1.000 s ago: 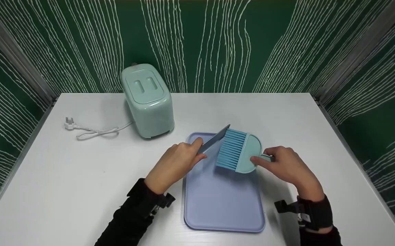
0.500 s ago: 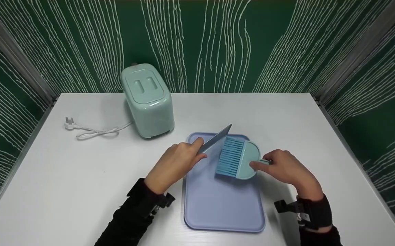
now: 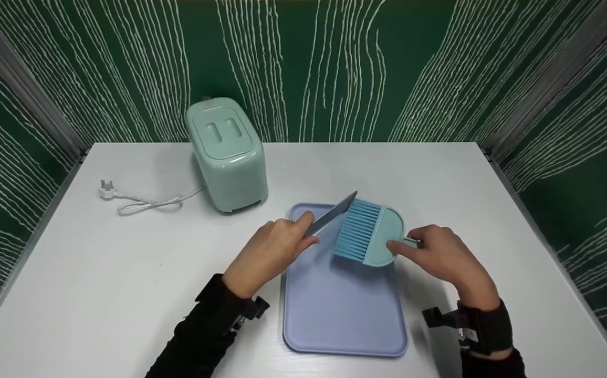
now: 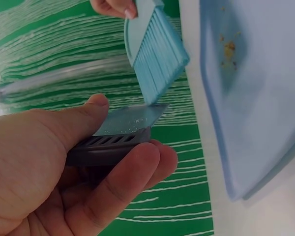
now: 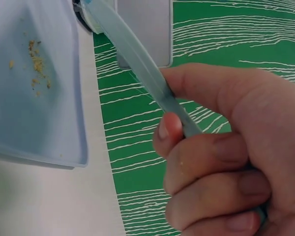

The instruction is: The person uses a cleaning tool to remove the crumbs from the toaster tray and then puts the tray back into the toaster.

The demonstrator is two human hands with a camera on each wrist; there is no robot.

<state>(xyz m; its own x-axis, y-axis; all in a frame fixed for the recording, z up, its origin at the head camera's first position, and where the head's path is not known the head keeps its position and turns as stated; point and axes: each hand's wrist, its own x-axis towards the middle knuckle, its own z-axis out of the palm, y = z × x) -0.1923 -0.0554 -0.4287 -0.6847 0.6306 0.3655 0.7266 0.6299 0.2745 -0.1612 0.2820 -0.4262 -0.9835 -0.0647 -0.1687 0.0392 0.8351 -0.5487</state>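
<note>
My left hand (image 3: 272, 249) grips the dark slotted end of a thin, flat crumb tray (image 4: 130, 120), tilted above a lavender tray (image 3: 343, 315). Small specks cling to its plate in the left wrist view. From the other side, my right hand (image 3: 442, 257) holds a light teal hand brush (image 3: 382, 236) by its handle (image 5: 137, 56), fingers curled round it. The brush's blue bristles (image 3: 356, 231) meet the far end of the crumb tray's plate. Yellow-brown crumbs (image 5: 38, 64) lie on the lavender tray.
A mint-green toaster (image 3: 230, 157) stands at the back left of the white table (image 3: 98, 294). Its white cord (image 3: 151, 202) lies looped beside it, ending in a plug (image 3: 106, 190). Green walls (image 3: 303, 68) with white streaks enclose the back and sides.
The brush dipped toward me along the crumb tray, then rose back up to its far end. The left hand and crumb tray have barely shifted.
</note>
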